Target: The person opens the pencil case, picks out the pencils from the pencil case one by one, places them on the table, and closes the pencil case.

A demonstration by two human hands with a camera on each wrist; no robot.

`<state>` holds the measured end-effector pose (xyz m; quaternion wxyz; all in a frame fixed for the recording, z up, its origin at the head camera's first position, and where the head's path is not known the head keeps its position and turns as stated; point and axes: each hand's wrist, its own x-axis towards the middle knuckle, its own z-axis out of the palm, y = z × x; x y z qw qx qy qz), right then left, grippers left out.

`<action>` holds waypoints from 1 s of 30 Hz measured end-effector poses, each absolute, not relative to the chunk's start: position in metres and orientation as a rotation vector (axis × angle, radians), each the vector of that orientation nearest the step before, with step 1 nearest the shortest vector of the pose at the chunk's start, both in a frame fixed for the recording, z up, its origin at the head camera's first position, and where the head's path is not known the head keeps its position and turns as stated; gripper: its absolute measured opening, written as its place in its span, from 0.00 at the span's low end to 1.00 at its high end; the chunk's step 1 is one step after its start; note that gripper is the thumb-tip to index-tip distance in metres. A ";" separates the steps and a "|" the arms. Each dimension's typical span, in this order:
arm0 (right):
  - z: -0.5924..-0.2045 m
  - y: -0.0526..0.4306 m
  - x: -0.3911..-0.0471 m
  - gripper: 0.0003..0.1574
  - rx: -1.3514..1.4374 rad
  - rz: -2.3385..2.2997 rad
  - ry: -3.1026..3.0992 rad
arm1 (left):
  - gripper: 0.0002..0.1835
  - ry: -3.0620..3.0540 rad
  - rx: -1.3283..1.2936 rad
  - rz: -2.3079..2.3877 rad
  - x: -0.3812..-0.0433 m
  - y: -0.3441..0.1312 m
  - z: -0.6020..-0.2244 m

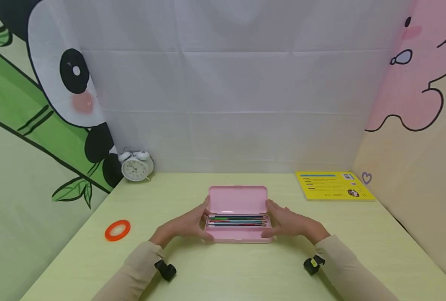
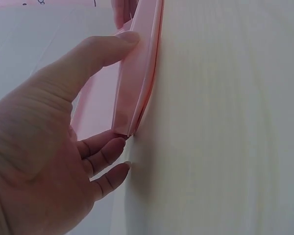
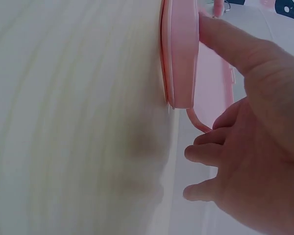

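Note:
A pink pencil case point(image 1: 232, 235) lies in front of me, its lid point(image 1: 238, 200) raised at the back. Several pencils point(image 1: 238, 220) with dark and coloured barrels lie side by side in its rear compartment. My left hand point(image 1: 187, 223) grips the case's left end; in the left wrist view the thumb lies over the wall of the pencil case point(image 2: 134, 83) and the other fingers are at its corner. At the right end my right hand point(image 1: 290, 221) holds the case, thumb over the rim and index finger by the lid. The right wrist view shows its lower fingers spread beyond the case's end point(image 3: 182, 63).
An orange ring-shaped roll point(image 1: 108, 235) lies on the table point(image 1: 223, 271) at the left. A white twin-bell alarm clock point(image 1: 135, 168) stands at the back left corner. At the back right is a yellow book point(image 1: 328, 188). A white cloth backdrop point(image 1: 238, 83) rises behind the table.

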<state>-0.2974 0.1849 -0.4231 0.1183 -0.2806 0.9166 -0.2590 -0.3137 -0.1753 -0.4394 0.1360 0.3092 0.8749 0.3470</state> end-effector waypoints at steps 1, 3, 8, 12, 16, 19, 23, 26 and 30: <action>-0.423 0.185 -0.297 0.74 -0.812 -0.742 2.677 | 0.71 2.543 0.902 0.980 -0.314 -0.175 -0.439; -0.423 0.187 -0.297 0.73 -0.795 -0.728 2.666 | 0.67 2.562 0.912 0.928 -0.313 -0.175 -0.439; -0.425 0.189 -0.297 0.77 -0.811 -0.715 2.646 | 0.60 2.587 0.928 0.846 -0.313 -0.174 -0.438; -0.426 0.189 -0.296 0.80 -0.827 -0.651 2.644 | 0.58 2.590 0.949 0.833 -0.312 -0.175 -0.437; -0.424 0.189 -0.295 0.77 -0.804 -0.581 2.652 | 0.56 2.589 0.948 0.840 -0.312 -0.175 -0.436; -0.423 0.189 -0.295 0.75 -0.792 -0.539 2.668 | 0.56 2.582 0.940 0.861 -0.312 -0.175 -0.436; -0.422 0.188 -0.296 0.74 -0.789 -0.499 2.687 | 0.55 2.577 0.925 0.874 -0.313 -0.176 -0.437; -0.423 0.188 -0.296 0.74 -0.795 -0.495 2.687 | 0.55 2.574 0.907 0.880 -0.313 -0.176 -0.438; -0.423 0.187 -0.296 0.73 -0.783 -0.499 2.679 | 0.54 2.570 0.893 0.887 -0.313 -0.176 -0.438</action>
